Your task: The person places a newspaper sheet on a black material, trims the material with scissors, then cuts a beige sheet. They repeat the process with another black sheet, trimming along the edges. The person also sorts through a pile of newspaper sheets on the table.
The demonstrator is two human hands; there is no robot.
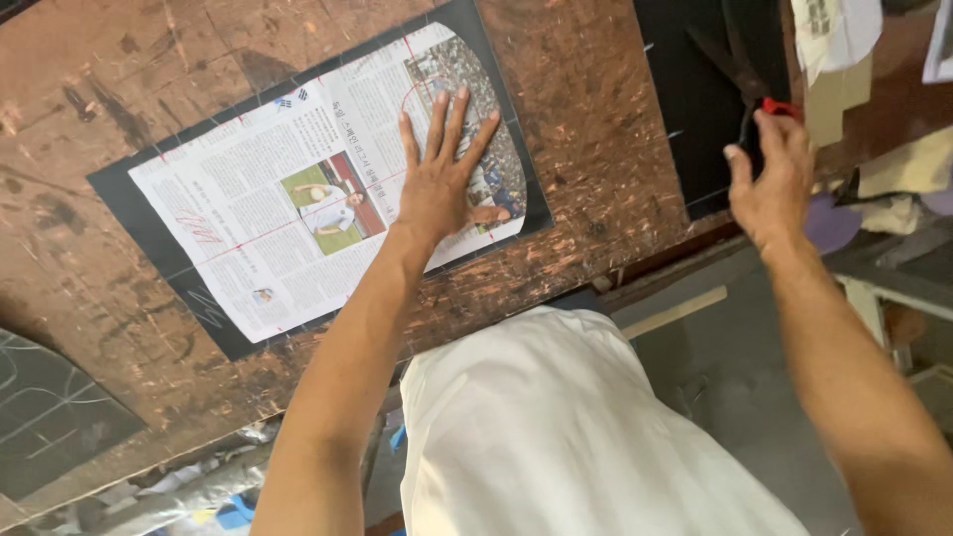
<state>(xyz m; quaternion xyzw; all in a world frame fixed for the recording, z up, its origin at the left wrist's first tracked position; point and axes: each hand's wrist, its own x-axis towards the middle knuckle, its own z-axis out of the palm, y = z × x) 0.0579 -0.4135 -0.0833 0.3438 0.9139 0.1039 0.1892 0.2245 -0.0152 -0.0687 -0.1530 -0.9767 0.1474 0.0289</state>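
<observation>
A sheet of newspaper [318, 199], cut to a pattern and marked with red lines, was laid on a piece of black fabric [139, 203] on the worn wooden table [596, 129], left of centre. It was pressed flat by the left hand [442, 184], fingers spread and closed on nothing. The paper was judged light, thin and easily torn or shifted, best held down by the flat palm. At the far right, a red-handled tool [779, 107], probably scissors, was touched by the right hand [769, 179]; whether it was gripped could not be told.
</observation>
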